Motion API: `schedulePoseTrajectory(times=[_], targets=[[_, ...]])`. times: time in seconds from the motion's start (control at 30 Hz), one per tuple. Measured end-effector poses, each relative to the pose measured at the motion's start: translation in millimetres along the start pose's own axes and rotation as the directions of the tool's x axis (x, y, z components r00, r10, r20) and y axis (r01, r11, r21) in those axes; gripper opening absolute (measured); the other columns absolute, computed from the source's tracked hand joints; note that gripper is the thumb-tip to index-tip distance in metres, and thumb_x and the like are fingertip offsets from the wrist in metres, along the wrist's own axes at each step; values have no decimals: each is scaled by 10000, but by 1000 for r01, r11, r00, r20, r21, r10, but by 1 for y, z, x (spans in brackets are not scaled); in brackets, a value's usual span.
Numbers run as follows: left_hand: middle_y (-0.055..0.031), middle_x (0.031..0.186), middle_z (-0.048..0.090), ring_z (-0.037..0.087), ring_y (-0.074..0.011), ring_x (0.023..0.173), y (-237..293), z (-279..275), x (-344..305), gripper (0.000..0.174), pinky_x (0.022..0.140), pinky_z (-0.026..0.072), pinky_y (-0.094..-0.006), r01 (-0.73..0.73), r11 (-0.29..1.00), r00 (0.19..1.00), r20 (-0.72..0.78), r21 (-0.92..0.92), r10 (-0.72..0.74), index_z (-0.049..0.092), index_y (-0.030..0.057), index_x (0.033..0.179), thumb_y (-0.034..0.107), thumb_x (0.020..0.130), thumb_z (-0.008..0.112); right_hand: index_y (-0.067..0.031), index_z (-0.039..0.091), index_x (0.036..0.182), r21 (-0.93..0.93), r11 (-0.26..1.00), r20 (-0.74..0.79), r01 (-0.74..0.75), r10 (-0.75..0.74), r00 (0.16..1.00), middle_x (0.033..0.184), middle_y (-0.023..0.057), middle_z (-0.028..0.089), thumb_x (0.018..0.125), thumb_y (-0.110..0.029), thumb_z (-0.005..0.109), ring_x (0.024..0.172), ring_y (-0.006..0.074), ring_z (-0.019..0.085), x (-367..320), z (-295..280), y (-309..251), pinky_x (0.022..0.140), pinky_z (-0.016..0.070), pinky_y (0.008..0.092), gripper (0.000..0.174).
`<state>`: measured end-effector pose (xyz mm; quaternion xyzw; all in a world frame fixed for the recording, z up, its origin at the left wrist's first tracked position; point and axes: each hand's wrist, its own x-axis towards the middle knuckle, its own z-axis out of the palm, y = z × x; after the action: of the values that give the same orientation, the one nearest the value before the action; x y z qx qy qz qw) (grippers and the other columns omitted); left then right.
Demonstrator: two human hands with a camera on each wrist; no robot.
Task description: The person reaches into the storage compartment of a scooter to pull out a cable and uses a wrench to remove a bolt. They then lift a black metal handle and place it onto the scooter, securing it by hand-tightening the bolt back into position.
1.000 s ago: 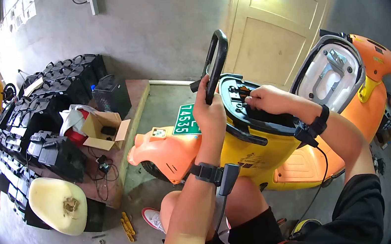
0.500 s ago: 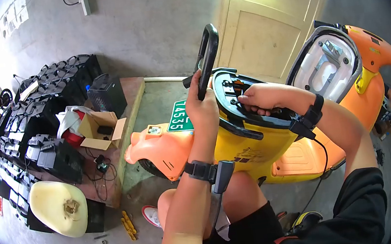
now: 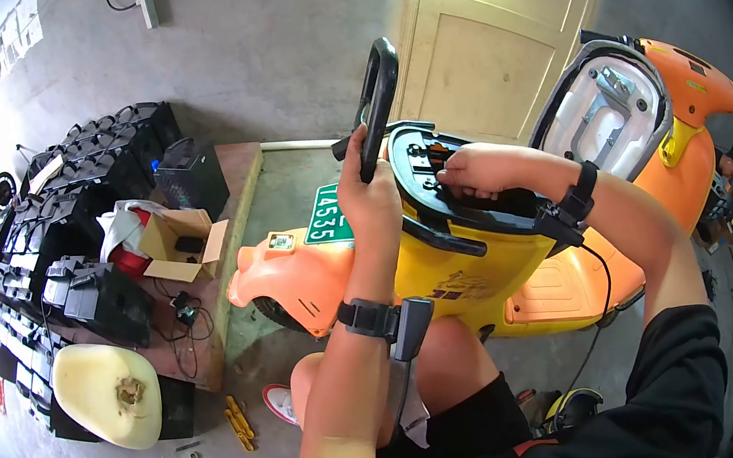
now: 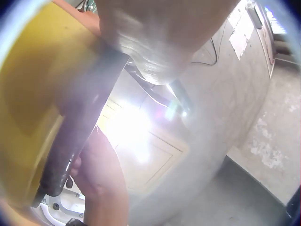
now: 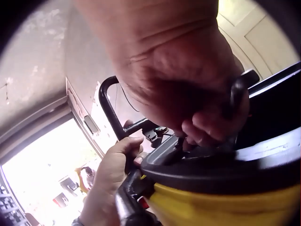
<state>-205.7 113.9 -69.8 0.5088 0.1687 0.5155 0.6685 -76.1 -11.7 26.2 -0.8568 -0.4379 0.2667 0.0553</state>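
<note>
- Orange-and-yellow scooter (image 3: 484,267) has shifted slightly left and upward in the head view, probably because the head turned; both hands remain at nearly the same places on it.
- Its open compartment, with a dark rim (image 3: 468,217), is below the right hand, and the white-lined seat lid (image 3: 575,145) is raised beside it.
- At the compartment's near end stands a looped black bar (image 3: 381,110). The left hand (image 3: 372,200) grips it; this grip should be firm, to keep the body steady.
- The right hand (image 3: 480,170) has its fingers curled inside the rim; whether they hold something, I cannot tell. Short, gentle movements would be better here.
- Small black fittings (image 3: 419,158) are near those fingertips, so they should not be pushed sideways.
</note>
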Motion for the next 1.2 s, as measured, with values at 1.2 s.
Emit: schedulePoseTrajectory(times=[1.2], targets=[[30,866,568,470,-36,676,0,4,-4,453,592,402,-220,55,998,997,-48,23,-54,631,45,1358,-53,920,569,-88,726,949,-545,557,85,627,-707,702,971,61,672,893,-224,709,1024,284,616,52,-33,0,969,460,415,148]])
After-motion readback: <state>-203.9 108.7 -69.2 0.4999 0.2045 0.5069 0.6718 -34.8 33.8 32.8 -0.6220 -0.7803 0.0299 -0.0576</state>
